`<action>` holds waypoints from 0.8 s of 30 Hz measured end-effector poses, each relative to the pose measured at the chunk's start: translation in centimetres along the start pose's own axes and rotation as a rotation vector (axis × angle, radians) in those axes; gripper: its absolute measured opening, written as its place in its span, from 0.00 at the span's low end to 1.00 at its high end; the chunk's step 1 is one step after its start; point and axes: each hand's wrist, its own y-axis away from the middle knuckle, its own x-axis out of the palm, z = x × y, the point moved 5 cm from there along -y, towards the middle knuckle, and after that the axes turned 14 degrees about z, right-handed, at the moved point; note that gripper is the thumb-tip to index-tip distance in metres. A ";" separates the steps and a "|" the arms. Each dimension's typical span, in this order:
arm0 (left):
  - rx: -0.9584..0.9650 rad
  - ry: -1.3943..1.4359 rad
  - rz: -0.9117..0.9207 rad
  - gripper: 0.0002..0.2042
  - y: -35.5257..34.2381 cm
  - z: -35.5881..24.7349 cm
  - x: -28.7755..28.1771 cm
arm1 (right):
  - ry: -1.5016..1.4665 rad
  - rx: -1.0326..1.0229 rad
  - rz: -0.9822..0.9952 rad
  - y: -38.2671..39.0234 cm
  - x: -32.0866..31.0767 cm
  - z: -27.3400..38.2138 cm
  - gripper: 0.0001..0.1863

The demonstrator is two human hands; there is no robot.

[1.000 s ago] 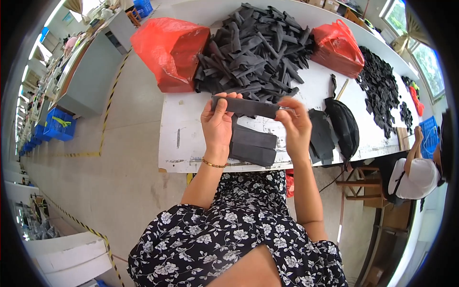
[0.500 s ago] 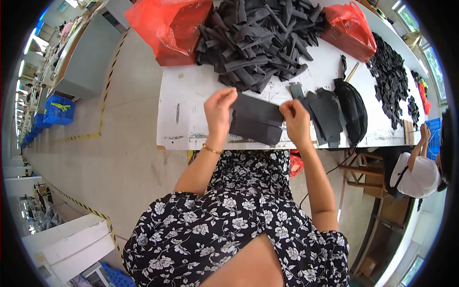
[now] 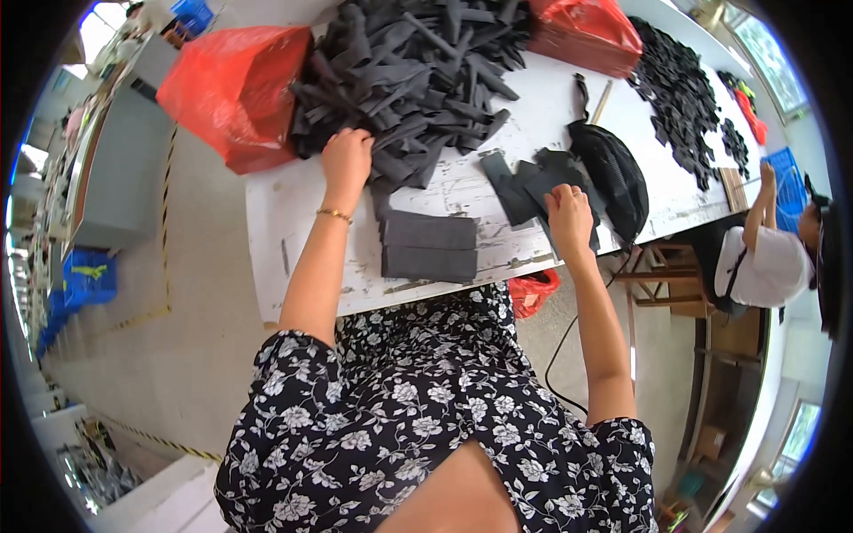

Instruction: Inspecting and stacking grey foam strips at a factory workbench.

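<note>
At the near left edge of a big heap of dark fabric strips [image 3: 409, 80], my left hand [image 3: 346, 162] has its fingers bent and closed on a dark strip. My right hand [image 3: 570, 215] is over a loose stack of flat dark fabric pieces [image 3: 522, 191], its fingertips pinched at the top piece. Between my hands, near the table's front edge, two dark fabric rectangles [image 3: 430, 249] lie side by side, the far one along the near one. Beyond the right hand rests a black mesh pouch [image 3: 615, 173].
Red plastic bags stand left [image 3: 235, 98] and right [image 3: 586, 35] of the heap on the white table [image 3: 298, 209]. A second spread of small dark pieces [image 3: 680, 98] lies at the far right. Another person [image 3: 766, 258] sits at the right; a cable [image 3: 555, 355] hangs below the table.
Both hands have let go of the dark piece they stretched between them. The left went to the heap, the right to the flat stack. The view has shifted to the right.
</note>
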 end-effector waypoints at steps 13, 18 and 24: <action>-0.381 1.820 0.364 0.11 7.0 -4.1 0.1 | 0.698 -0.219 0.124 1.9 5.1 0.9 0.11; -0.295 2.072 0.103 0.09 8.4 -5.3 -2.1 | 0.303 -0.308 0.132 1.9 3.9 -0.6 0.07; -0.237 2.365 0.230 0.08 8.2 -8.1 -1.5 | -0.330 -0.469 -0.078 0.6 -4.9 7.5 0.19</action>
